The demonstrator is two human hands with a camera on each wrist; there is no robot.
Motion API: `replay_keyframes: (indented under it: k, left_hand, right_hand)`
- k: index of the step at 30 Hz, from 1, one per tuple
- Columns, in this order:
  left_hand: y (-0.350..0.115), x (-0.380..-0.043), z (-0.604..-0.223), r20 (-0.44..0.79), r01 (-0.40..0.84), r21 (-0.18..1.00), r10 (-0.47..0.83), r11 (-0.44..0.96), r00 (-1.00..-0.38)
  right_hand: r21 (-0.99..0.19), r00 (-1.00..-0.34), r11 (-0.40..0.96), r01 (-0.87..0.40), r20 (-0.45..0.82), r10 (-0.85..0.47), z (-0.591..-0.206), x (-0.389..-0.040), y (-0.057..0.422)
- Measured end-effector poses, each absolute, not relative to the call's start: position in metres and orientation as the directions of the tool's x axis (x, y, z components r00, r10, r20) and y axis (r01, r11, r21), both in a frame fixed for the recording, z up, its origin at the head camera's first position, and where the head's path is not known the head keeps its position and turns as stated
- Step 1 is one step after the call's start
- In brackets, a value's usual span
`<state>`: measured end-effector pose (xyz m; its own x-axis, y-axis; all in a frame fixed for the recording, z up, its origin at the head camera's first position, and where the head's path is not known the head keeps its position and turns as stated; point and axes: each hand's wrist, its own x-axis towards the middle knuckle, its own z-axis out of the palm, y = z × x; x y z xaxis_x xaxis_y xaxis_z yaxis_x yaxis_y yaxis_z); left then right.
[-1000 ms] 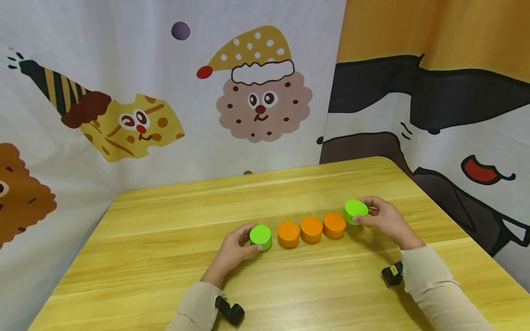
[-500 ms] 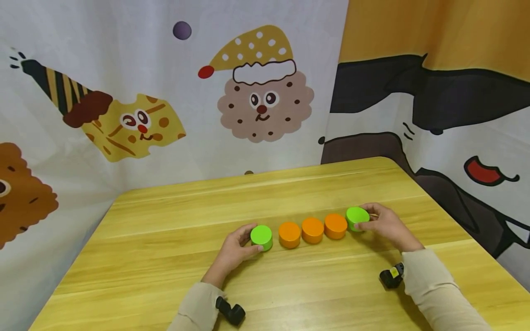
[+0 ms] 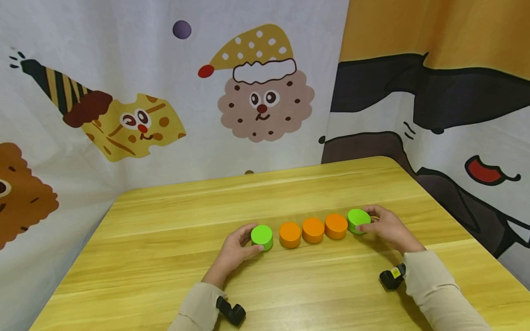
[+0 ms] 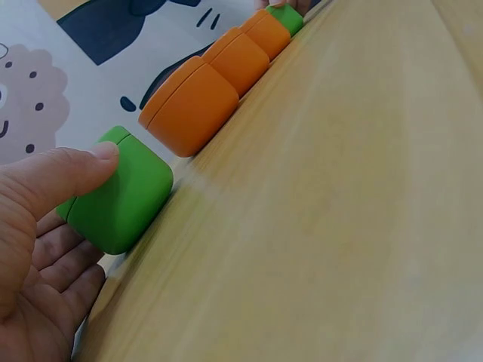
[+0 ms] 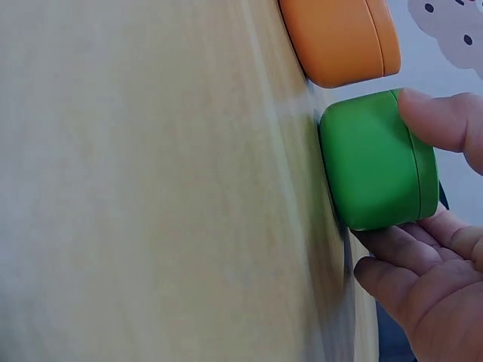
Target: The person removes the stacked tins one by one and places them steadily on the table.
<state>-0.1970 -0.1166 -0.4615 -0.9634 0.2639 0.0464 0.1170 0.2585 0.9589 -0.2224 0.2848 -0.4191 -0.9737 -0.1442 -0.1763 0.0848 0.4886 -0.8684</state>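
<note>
Two green round lidded boxes and three orange ones form a slightly slanting row on the table. My left hand (image 3: 235,250) pinches the left green box (image 3: 262,237) between thumb and fingers; its thumb lies on the near side in the left wrist view. At the row's other end my right hand (image 3: 387,225) grips the right green box (image 3: 358,220), thumb against the lid edge. Between them stand the left orange box (image 3: 290,235), the middle orange box (image 3: 313,230) and the right orange box (image 3: 336,226). A wider gap separates the left green box from the orange ones.
The wooden table (image 3: 165,239) spreads around the row on all sides. Behind it hangs a curtain (image 3: 198,138) printed with cartoon figures. Small black devices, the left camera (image 3: 232,311) and the right camera (image 3: 391,278), sit at the wrists.
My right hand has lowered its green box and brought it toward me, down into line beside the right orange box. The left hand and its green box have stayed put.
</note>
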Motion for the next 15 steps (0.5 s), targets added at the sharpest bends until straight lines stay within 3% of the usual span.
replay_keyframes:
  k: [15]
  left_hand:
    - [-0.11, -0.195, -0.451, 0.048, 0.109, 0.962, 0.239, 0.25, -0.97]
  right_hand:
    - [-0.875, -0.967, 0.474, 0.093, -0.193, -0.167, -0.419, -0.222, 0.285]
